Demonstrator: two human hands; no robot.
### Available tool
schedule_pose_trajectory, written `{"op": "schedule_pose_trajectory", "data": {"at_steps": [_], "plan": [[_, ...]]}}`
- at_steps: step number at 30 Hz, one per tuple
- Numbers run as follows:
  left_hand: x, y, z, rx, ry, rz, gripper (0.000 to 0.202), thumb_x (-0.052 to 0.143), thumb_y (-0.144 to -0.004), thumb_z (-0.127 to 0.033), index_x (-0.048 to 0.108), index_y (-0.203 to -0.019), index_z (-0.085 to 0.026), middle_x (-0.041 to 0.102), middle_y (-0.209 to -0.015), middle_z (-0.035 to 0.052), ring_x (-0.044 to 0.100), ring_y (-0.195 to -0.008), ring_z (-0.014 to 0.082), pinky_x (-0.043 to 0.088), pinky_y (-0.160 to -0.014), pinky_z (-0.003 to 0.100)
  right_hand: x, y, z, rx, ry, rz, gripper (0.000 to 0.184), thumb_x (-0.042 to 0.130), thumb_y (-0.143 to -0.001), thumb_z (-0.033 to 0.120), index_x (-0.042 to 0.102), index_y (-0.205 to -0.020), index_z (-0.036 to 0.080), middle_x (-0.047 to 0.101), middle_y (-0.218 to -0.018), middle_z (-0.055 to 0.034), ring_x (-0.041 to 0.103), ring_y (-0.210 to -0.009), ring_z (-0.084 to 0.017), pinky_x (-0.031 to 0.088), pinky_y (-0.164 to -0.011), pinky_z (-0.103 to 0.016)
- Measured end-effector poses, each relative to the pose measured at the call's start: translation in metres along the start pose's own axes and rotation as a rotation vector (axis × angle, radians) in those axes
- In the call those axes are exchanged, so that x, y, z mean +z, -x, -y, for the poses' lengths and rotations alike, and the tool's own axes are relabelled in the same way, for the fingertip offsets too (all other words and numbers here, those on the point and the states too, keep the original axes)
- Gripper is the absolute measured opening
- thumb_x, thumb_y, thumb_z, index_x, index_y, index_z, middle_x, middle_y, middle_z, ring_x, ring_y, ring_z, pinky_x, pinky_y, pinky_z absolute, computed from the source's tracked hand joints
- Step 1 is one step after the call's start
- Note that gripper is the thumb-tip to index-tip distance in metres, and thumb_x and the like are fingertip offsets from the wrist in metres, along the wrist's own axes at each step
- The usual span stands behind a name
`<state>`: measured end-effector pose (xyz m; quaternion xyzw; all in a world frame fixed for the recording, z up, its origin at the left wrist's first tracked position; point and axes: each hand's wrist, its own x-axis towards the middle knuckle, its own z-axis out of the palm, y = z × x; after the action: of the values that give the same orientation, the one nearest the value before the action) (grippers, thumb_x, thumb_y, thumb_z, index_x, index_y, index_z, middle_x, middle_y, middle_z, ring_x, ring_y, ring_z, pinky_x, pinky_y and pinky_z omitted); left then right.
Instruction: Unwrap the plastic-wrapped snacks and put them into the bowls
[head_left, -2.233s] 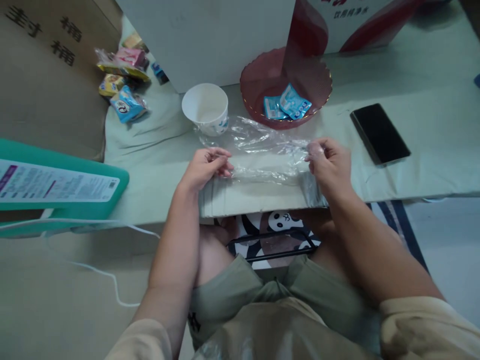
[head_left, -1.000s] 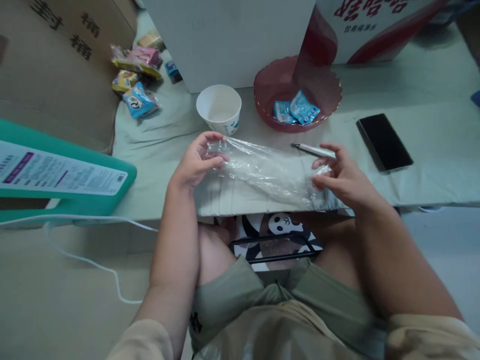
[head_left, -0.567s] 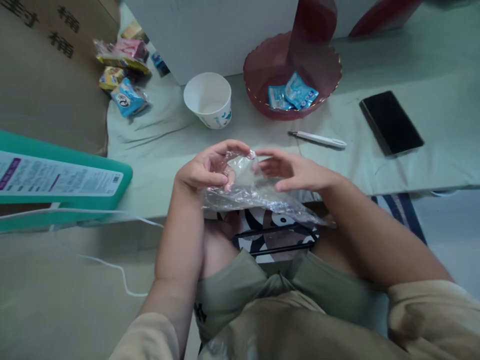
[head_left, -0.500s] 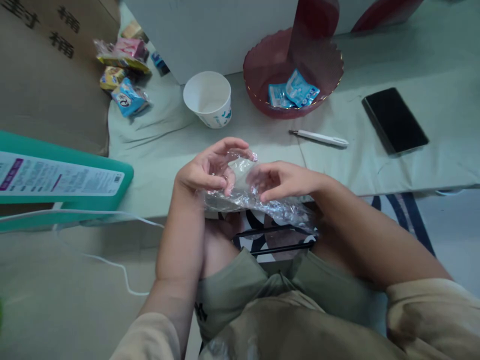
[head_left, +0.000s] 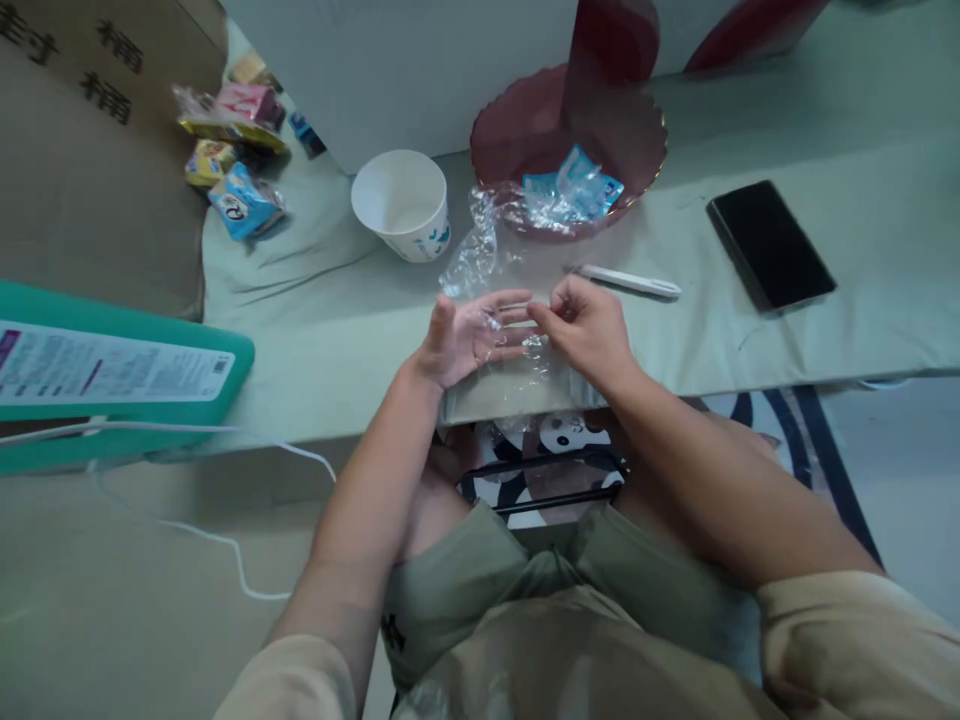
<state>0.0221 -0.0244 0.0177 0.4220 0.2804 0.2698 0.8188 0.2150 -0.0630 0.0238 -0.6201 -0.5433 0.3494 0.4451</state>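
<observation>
A crinkled sheet or bag of clear plastic film (head_left: 480,245) spreads over the near part of the table and across the front of the red bowl (head_left: 499,150). My left hand (head_left: 472,335) has its fingers stretched out and apart, palm showing, with film around or against them; whether it is inside the film I cannot tell. Right beside those fingertips, my right hand (head_left: 591,325) is closed in a pinch on the film. Blue sachets (head_left: 574,185) lie in the bowl, partly seen through the plastic.
A white paper cup (head_left: 405,205) stands left of the bowl. A white pen (head_left: 634,282) and a black phone (head_left: 771,245) lie to the right. Small wrapped packets (head_left: 244,200) sit by a cardboard box (head_left: 97,190). A green container (head_left: 232,370) and white cable are at left.
The film, bunched between my hands before, now spreads forward to the bowl. My left hand has turned and straightened its fingers; my right has moved up and closed in a pinch.
</observation>
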Motion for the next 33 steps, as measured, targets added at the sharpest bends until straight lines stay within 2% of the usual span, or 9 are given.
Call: {"op": "schedule_pose_trajectory", "data": {"at_steps": [2,5,8,11,16,22,24,29,33], "plan": [[-0.002,0.002,0.0,0.014,-0.033,0.013,0.114,0.064,-0.047,-0.1,0.066,-0.129,-0.021,0.067,-0.139,0.0198,0.069,-0.121,0.0386,0.057,-0.098,0.049,-0.001,0.0,-0.001,0.017,0.019,-0.01,0.032,0.07,-0.081,0.036,0.044,-0.066,0.023,0.054,-0.059,0.0032,0.05,-0.058,-0.013,0.039,-0.059,-0.028],[-0.003,0.004,-0.004,-0.003,-0.191,-0.095,0.093,0.092,-0.057,-0.063,0.059,-0.135,-0.024,0.071,-0.131,0.0164,0.075,-0.109,0.0302,0.059,-0.094,0.041,-0.004,-0.001,-0.001,0.013,-0.041,0.073,0.02,0.07,-0.08,0.035,0.056,-0.079,0.022,0.068,-0.081,-0.0006,0.055,-0.059,-0.012,0.044,-0.058,-0.028],[-0.001,0.004,-0.007,0.0,-0.312,-0.265,0.057,0.081,-0.077,-0.032,0.06,-0.129,-0.02,0.077,-0.113,0.0122,0.077,-0.097,0.0224,0.059,-0.085,0.032,-0.007,-0.002,-0.004,-0.012,-0.211,0.252,0.029,0.068,-0.081,0.036,0.066,-0.108,0.024,0.071,-0.123,-0.0051,0.062,-0.063,-0.012,0.05,-0.058,-0.029],[-0.001,0.005,-0.01,-0.011,-0.369,-0.309,0.038,0.068,-0.085,-0.023,0.061,-0.122,-0.019,0.078,-0.096,0.0075,0.077,-0.082,0.0168,0.058,-0.071,0.025,-0.011,-0.003,-0.01,-0.047,-0.279,0.307,0.023,0.068,-0.085,0.042,0.072,-0.099,0.024,0.069,-0.128,-0.006,0.062,-0.065,-0.011,0.054,-0.061,-0.032],[-0.01,0.009,-0.017,0.003,-0.344,-0.268,0.028,0.068,-0.083,-0.026,0.064,-0.111,-0.022,0.073,-0.071,-0.0007,0.065,-0.049,0.0118,0.046,-0.046,0.021,-0.015,-0.004,-0.016,-0.068,-0.302,0.138,0.023,0.072,-0.084,0.046,0.073,-0.079,0.024,0.067,-0.126,-0.0069,0.065,-0.081,-0.019,0.053,-0.06,-0.034],[-0.021,0.014,-0.02,0.272,-0.298,-0.318,0.005,0.074,-0.074,-0.024,0.073,-0.073,-0.019,0.068,-0.075,0.002,0.061,-0.056,0.0092,0.05,-0.053,0.024,-0.018,-0.007,-0.018,-0.096,-0.311,0.064,0.024,0.067,-0.082,0.039,0.063,-0.064,0.023,0.061,-0.131,-0.0039,0.055,-0.127,-0.031,0.056,-0.084,-0.044],[-0.027,0.013,-0.019,0.316,-0.353,-0.35,0.009,0.074,-0.075,-0.027,0.076,-0.07,-0.02,0.069,-0.08,0.004,0.061,-0.061,0.0099,0.05,-0.057,0.026,-0.02,-0.008,-0.017,-0.056,-0.316,0.065,0.025,0.063,-0.082,0.04,0.063,-0.064,0.022,0.059,-0.135,-0.0023,0.055,-0.127,-0.031,0.055,-0.088,-0.045],[-0.033,0.009,-0.014,0.438,-0.492,-0.528,0.05,0.057,-0.091,-0.059,0.078,-0.066,-0.021,0.071,-0.084,0.0068,0.063,-0.072,0.0149,0.052,-0.067,0.03,-0.021,-0.01,-0.017,0.089,-0.439,0.133,0.041,0.059,-0.085,0.06,0.065,-0.072,0.021,0.053,-0.142,-0.0062,0.06,-0.114,-0.028,0.056,-0.081,-0.04],[-0.023,0.012,-0.017,0.512,-0.691,-0.573,0.037,0.073,-0.085,-0.053,0.076,-0.065,-0.021,0.066,-0.077,0.0048,0.063,-0.077,0.0159,0.053,-0.075,0.031,-0.013,-0.006,-0.021,0.049,-0.376,0.122,0.042,0.081,-0.072,0.052,0.064,-0.099,0.026,0.045,-0.147,-0.0075,0.063,-0.106,-0.022,0.057,-0.081,-0.035]]}}
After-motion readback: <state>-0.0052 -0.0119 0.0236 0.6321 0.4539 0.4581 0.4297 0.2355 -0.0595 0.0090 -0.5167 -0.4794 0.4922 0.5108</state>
